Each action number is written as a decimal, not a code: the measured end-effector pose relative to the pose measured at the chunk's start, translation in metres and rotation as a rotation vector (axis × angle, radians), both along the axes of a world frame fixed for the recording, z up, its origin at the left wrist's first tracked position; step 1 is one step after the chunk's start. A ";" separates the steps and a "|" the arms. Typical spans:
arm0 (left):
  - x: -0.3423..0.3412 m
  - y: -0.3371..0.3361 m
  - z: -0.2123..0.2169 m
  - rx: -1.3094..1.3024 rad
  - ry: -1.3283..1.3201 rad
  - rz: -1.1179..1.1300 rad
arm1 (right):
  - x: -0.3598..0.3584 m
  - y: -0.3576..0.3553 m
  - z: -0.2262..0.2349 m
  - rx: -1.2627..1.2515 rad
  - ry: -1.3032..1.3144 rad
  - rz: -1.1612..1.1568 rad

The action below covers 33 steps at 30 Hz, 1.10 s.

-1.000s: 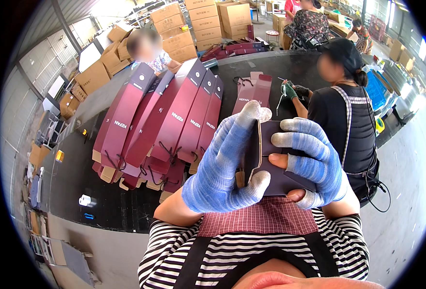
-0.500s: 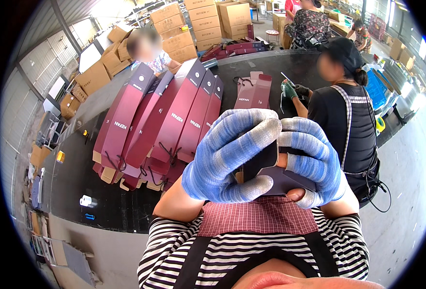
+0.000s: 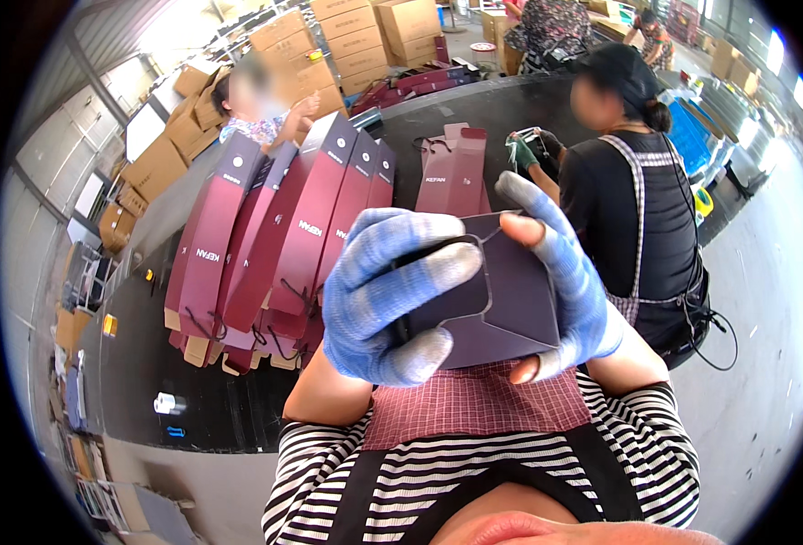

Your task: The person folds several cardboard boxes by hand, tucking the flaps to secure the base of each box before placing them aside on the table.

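Note:
Close in front of my chest, a carton shows me its dark purple end, where folded flaps meet along a curved slot. My left hand, in a blue and white knit glove, is curled against the left part of that end, fingertips and thumb on the flaps. Around the right side goes my right hand, gloved the same way with some bare fingertips. One of its fingers rises above the far edge, and its thumb is at the near corner. The rest of the carton is hidden below its end.
Maroon cartons with black cords are stacked to the left on the black table. A flattened carton lies beyond my hands. A white roll is at near left. A co-worker stands at right, another beyond the stack.
Both hands have shifted on the carton and spread apart, so its flapped end now shows. My right finger has lifted off the flaps. The co-worker's hands at right have moved.

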State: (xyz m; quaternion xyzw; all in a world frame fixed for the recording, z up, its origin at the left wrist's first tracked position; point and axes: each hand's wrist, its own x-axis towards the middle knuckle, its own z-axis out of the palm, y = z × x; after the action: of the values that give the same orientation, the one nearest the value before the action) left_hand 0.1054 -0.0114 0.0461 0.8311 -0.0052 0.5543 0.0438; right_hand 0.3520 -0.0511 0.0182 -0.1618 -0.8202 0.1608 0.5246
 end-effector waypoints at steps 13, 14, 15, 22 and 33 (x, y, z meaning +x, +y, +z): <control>0.000 0.006 0.008 0.016 0.099 -0.044 | -0.005 0.007 -0.022 -0.183 0.133 0.115; 0.001 0.005 0.010 0.015 0.102 -0.045 | -0.006 0.007 -0.021 -0.165 0.135 0.118; 0.001 0.004 0.011 0.013 0.120 -0.037 | -0.005 0.008 -0.020 -0.148 0.136 0.121; 0.001 0.003 0.009 -0.007 0.167 0.027 | -0.003 0.010 -0.020 -0.109 0.101 0.089; -0.001 0.002 0.014 -0.014 0.257 0.046 | -0.002 0.009 -0.021 -0.115 0.106 0.058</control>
State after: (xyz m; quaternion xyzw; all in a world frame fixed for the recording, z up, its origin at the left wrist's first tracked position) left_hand 0.1042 -0.0096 0.0605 0.8950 0.0233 0.4440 0.0371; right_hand 0.3502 -0.0425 -0.0027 -0.1590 -0.7851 0.2314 0.5521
